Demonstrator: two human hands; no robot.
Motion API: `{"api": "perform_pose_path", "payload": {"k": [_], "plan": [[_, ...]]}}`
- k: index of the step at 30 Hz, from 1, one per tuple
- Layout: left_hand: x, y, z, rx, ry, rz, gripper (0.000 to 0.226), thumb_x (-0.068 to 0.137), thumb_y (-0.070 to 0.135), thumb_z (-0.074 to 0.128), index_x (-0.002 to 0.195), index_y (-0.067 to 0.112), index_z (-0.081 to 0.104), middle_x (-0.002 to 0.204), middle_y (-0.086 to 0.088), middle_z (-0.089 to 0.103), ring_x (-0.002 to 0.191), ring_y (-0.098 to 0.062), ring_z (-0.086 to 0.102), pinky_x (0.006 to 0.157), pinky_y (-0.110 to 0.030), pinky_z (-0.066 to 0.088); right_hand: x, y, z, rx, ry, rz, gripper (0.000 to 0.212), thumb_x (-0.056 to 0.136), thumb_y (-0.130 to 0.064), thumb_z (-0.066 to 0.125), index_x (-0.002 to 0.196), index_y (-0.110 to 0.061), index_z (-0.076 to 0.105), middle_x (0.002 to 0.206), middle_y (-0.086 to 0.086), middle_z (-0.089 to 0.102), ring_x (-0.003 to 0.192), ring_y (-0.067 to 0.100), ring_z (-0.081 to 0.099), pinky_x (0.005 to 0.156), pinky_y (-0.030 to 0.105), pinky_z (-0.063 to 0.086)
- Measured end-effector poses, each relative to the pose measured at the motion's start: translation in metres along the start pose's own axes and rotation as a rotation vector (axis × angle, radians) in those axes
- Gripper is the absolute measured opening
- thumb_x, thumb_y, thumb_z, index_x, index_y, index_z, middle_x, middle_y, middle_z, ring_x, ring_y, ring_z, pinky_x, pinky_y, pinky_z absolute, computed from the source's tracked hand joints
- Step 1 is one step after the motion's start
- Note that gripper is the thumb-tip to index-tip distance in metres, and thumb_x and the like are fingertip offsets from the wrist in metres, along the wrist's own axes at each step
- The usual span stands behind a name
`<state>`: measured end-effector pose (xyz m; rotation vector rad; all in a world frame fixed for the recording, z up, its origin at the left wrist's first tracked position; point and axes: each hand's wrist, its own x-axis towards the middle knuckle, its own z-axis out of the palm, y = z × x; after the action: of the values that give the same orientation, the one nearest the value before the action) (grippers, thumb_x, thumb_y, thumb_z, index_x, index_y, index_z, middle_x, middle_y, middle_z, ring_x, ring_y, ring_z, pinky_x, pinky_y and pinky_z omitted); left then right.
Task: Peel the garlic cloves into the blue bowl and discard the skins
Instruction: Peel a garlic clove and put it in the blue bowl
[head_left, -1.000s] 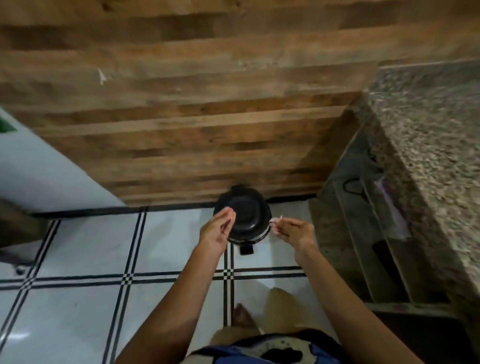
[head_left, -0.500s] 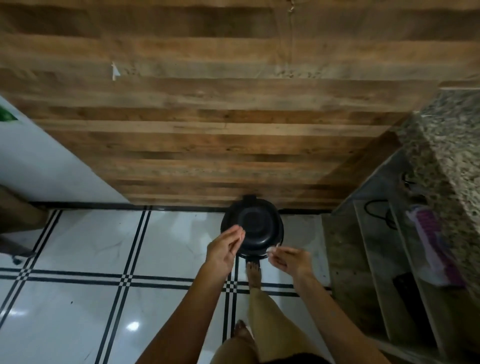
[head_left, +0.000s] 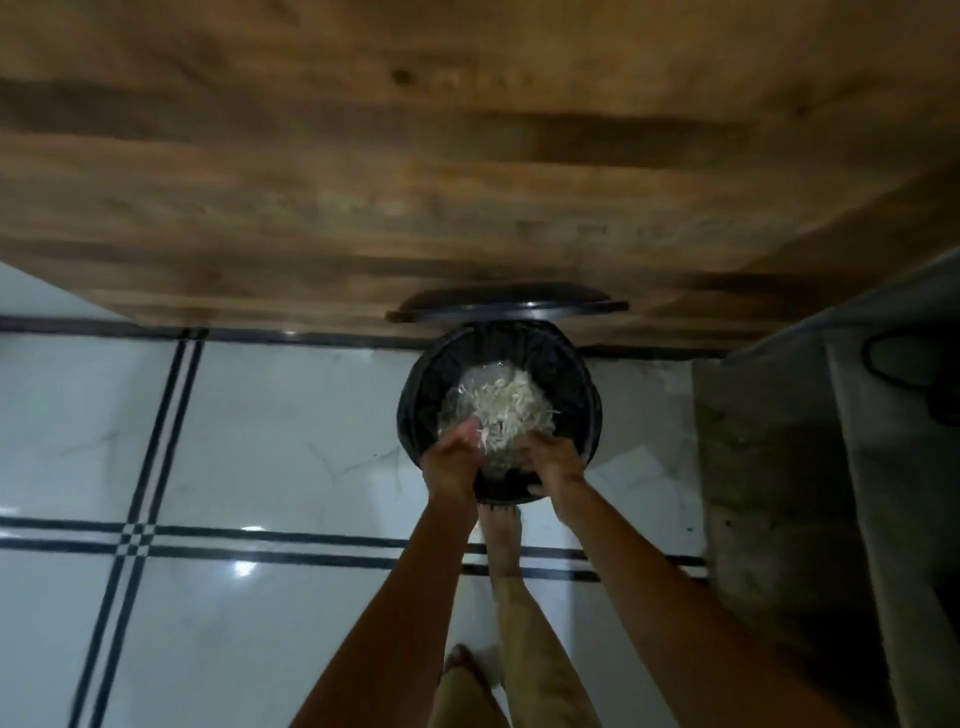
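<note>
A black pedal bin (head_left: 415, 410) stands on the floor against the wall, its lid (head_left: 506, 309) raised. Inside lies a pale heap of garlic skins (head_left: 504, 400) on clear plastic. My left hand (head_left: 449, 460) and my right hand (head_left: 550, 457) hang close together over the bin's near rim, fingers pointing down into it. A few skins show between them. The image is blurred and the fingertips are partly hidden. The blue bowl and the cloves are out of view.
My bare foot (head_left: 501, 535) is at the bin's base, where the pedal sits. A wood-plank wall (head_left: 467, 156) rises behind. White floor tiles (head_left: 260, 441) with black lines spread to the left. A stone counter's side and shelves (head_left: 779, 467) close off the right.
The bin's lid was down and is now up, with my foot at the base. Both hands have moved forward over the open bin, and the view has come closer.
</note>
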<state>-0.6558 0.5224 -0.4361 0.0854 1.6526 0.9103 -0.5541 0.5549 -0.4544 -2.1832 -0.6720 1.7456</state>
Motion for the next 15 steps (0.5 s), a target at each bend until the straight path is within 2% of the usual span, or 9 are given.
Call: {"api": "perform_pose_path", "payload": {"k": [2, 4, 5, 6, 7, 9, 11, 13, 15], "plan": [[0.02, -0.004, 0.008, 0.103, 0.025, 0.064, 0.032, 0.09, -0.01, 0.048, 0.115, 0.005, 0.062, 0.121, -0.017, 0.062, 0.106, -0.025, 0.061, 0.082, -0.024, 0.045, 0.023, -0.002, 0.007, -0.031, 0.015, -0.043, 0.035, 0.09, -0.033, 0.059, 0.098, -0.001, 0.07, 0.099, 0.009, 0.064, 0.097, 0.026, 0.059, 0.087, 0.038, 0.048], [0.028, -0.006, 0.011, 0.261, 0.146, 0.16, 0.02, 0.088, -0.003, 0.057, 0.102, 0.004, 0.069, 0.11, -0.014, 0.068, 0.086, -0.011, 0.06, 0.075, -0.01, 0.042, 0.034, -0.002, 0.006, -0.002, 0.059, -0.098, 0.025, 0.08, -0.011, 0.071, 0.096, 0.009, 0.068, 0.081, 0.005, 0.066, 0.081, 0.017, 0.062, 0.074, 0.025, 0.05], [0.03, -0.007, 0.01, 0.34, 0.211, 0.21, 0.015, 0.087, 0.0, 0.061, 0.098, 0.004, 0.07, 0.104, -0.011, 0.069, 0.082, -0.009, 0.057, 0.074, -0.008, 0.041, 0.037, -0.002, 0.005, -0.01, 0.055, -0.127, 0.021, 0.077, 0.001, 0.071, 0.095, 0.012, 0.067, 0.07, 0.001, 0.065, 0.072, 0.01, 0.062, 0.067, 0.016, 0.05], [0.03, -0.007, 0.01, 0.396, 0.261, 0.247, 0.013, 0.086, 0.003, 0.062, 0.096, 0.004, 0.071, 0.099, -0.009, 0.069, 0.082, -0.009, 0.056, 0.075, -0.01, 0.042, 0.038, -0.004, 0.005, -0.005, 0.038, -0.147, 0.019, 0.076, 0.008, 0.069, 0.094, 0.012, 0.068, 0.068, -0.002, 0.065, 0.072, 0.009, 0.062, 0.064, 0.014, 0.048], [0.028, -0.005, 0.009, 0.432, 0.286, 0.276, 0.012, 0.087, 0.004, 0.062, 0.096, 0.004, 0.071, 0.094, -0.007, 0.068, 0.082, -0.01, 0.055, 0.075, -0.011, 0.044, 0.036, -0.004, 0.005, 0.026, 0.016, -0.146, 0.018, 0.078, 0.009, 0.066, 0.095, 0.01, 0.068, 0.075, 0.0, 0.064, 0.079, 0.013, 0.062, 0.065, 0.016, 0.047], [0.022, 0.001, 0.006, 0.484, 0.253, 0.301, 0.015, 0.09, 0.005, 0.057, 0.099, 0.003, 0.069, 0.089, -0.006, 0.063, 0.081, -0.011, 0.054, 0.065, -0.004, 0.043, 0.024, -0.008, 0.002, 0.02, 0.022, -0.138, 0.016, 0.084, -0.003, 0.065, 0.099, 0.002, 0.068, 0.091, -0.001, 0.059, 0.089, 0.019, 0.057, 0.064, 0.02, 0.044], [0.01, 0.01, 0.003, 0.556, 0.181, 0.3, 0.022, 0.091, 0.002, 0.052, 0.105, 0.004, 0.068, 0.094, -0.005, 0.062, 0.086, -0.016, 0.056, 0.062, 0.0, 0.037, 0.012, -0.01, -0.004, 0.001, 0.095, -0.135, 0.006, 0.084, -0.011, 0.066, 0.081, -0.008, 0.071, 0.086, -0.002, 0.06, 0.086, 0.017, 0.058, 0.072, 0.022, 0.044], [-0.012, 0.022, -0.002, 0.573, 0.132, 0.33, 0.027, 0.089, -0.002, 0.052, 0.108, 0.006, 0.069, 0.104, -0.007, 0.066, 0.098, -0.021, 0.06, 0.068, -0.005, 0.036, -0.013, -0.014, -0.016, 0.163, 0.056, -0.211, 0.04, 0.087, 0.003, 0.053, 0.058, -0.019, 0.069, 0.07, -0.002, 0.066, 0.075, 0.013, 0.064, 0.078, 0.027, 0.048], [-0.047, 0.039, -0.005, 0.558, 0.092, 0.385, 0.025, 0.088, -0.002, 0.054, 0.106, 0.006, 0.07, 0.107, -0.008, 0.068, 0.099, -0.018, 0.06, 0.072, -0.009, 0.037, -0.049, -0.014, -0.035, 0.405, 0.053, -0.304, 0.057, 0.086, 0.016, 0.039, 0.047, -0.014, 0.068, 0.057, -0.004, 0.066, 0.062, 0.01, 0.064, 0.076, 0.024, 0.05]]}}
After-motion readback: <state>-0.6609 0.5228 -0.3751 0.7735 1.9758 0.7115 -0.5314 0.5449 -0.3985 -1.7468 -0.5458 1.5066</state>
